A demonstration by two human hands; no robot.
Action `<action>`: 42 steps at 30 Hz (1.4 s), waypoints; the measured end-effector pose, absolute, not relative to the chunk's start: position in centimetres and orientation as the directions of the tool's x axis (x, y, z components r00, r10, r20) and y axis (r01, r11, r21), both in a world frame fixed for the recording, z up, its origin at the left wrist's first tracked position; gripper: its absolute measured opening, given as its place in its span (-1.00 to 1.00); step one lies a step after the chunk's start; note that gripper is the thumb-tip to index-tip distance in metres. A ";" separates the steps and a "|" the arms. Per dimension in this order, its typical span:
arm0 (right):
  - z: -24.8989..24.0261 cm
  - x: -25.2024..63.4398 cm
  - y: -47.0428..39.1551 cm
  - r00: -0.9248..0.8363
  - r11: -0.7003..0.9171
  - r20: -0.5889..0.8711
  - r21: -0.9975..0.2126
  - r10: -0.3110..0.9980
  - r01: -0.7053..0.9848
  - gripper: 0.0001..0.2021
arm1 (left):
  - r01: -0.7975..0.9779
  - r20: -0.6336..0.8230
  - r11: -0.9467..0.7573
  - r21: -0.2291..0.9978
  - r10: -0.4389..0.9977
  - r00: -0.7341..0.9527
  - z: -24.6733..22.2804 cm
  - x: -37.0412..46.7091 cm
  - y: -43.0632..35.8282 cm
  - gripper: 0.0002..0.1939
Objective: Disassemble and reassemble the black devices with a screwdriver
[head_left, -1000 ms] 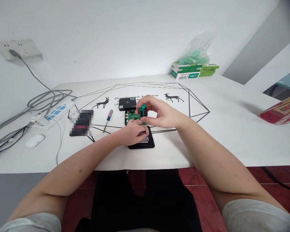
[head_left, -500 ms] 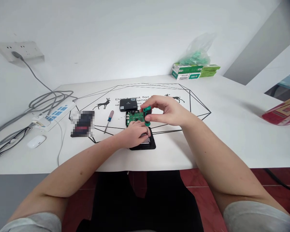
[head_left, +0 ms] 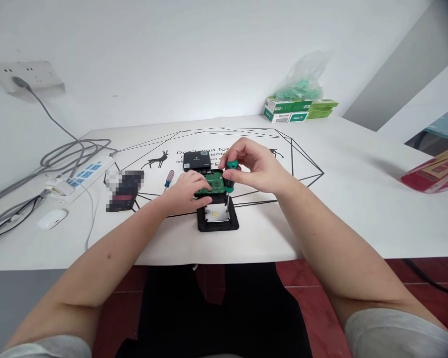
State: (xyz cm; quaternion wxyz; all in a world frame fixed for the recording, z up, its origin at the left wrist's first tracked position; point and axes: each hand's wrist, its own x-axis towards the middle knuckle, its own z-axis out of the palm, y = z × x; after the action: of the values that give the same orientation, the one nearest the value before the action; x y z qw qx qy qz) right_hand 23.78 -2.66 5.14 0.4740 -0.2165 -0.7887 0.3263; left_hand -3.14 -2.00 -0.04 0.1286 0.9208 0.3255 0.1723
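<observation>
My right hand (head_left: pixel 256 166) grips a green and black screwdriver (head_left: pixel 230 185) by its handle. The shaft points down, with its tip at the right side of a metal plate (head_left: pixel 220 216) set in a black casing part (head_left: pixel 229 226). Behind this part lies a green circuit board (head_left: pixel 217 182) in a black housing. Over the board's left side is my left hand (head_left: pixel 188 191), fingers apart and holding nothing; whether its fingertips touch the board I cannot tell. A small pale square sits on the metal plate.
A black box (head_left: pixel 196 160) stands behind the board. Left lie another screwdriver (head_left: pixel 169 178), a blurred dark phone-like object (head_left: pixel 126 191), a white earbud case (head_left: pixel 53 219), a power strip (head_left: pixel 91 174) and cables. Green and white boxes (head_left: pixel 288 110) are at the back; a red package (head_left: pixel 433 171) is far right.
My left hand has moved left and off the casing part, and its fingers have spread, uncovering the metal plate. My right hand still holds the screwdriver in nearly the same place.
</observation>
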 end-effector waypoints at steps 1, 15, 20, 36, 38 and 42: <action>5.1 23.7 -2.6 -0.450 0.699 0.611 -0.714 0.651 0.040 -0.60 | 0.580 0.231 -0.743 0.333 0.661 0.714 -0.1 -3.5 -1.6 -0.70; 4.1 24.0 -2.3 -0.344 0.887 0.851 -0.260 0.397 0.381 -0.49 | 0.629 0.220 -0.724 0.283 0.687 0.692 -0.2 -3.9 -1.1 -0.70; 3.8 23.8 -2.5 -0.357 0.925 0.869 -0.244 0.342 0.293 -0.59 | 0.638 0.213 -0.716 0.284 0.696 0.686 -0.2 -4.2 -0.9 -0.67; 2.0 20.8 -2.8 -0.111 0.886 0.883 -0.437 0.455 0.158 -0.67 | 0.771 -0.181 -0.574 0.276 0.757 0.628 -0.6 -5.2 -0.7 0.14; 1.7 20.9 -2.5 -0.087 0.904 0.907 -0.395 0.412 0.166 -0.65 | 0.789 -0.214 -0.560 0.252 0.763 0.610 -0.3 -5.0 -0.8 0.15; 1.9 21.4 -2.3 -0.111 0.942 0.945 -0.286 0.307 0.173 -0.75 | 0.823 -0.270 -0.526 0.216 0.778 0.568 0.2 -4.6 -1.0 0.20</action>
State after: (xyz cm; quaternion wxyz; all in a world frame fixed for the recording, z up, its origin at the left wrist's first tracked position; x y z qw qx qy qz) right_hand 21.43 -2.28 1.95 0.6467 -0.1615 -0.7437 0.0519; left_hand -4.62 -1.04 0.16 0.1608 0.8707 0.4594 -0.0699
